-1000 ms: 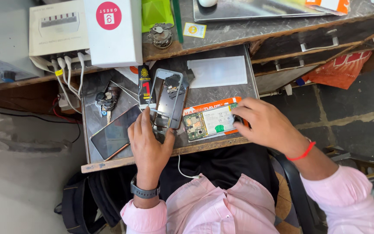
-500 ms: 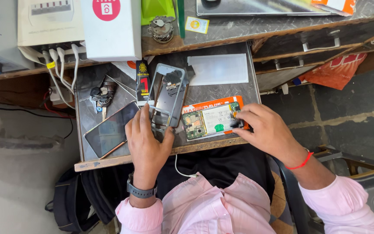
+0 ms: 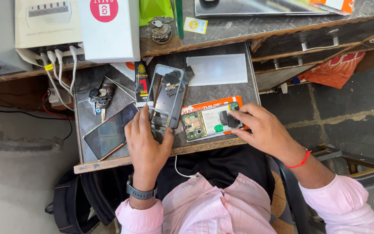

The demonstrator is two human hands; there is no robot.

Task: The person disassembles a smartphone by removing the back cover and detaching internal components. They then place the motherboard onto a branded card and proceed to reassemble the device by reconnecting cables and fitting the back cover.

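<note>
Right hand now further onto circuit board, grip pinching; left hand flat on phone frame.

phone frame: grey, stripped, open-backed, lying flat, long axis toward table rear, lower end under left hand near front edge | circuit board: green, flat on orange-edged packet, front-right area | black component: on packet, touched by right hand

A grey pull-out board carries a phone frame, a dark-screened phone, keys, a black tube, a clear sheet and an orange-edged tray.
</note>
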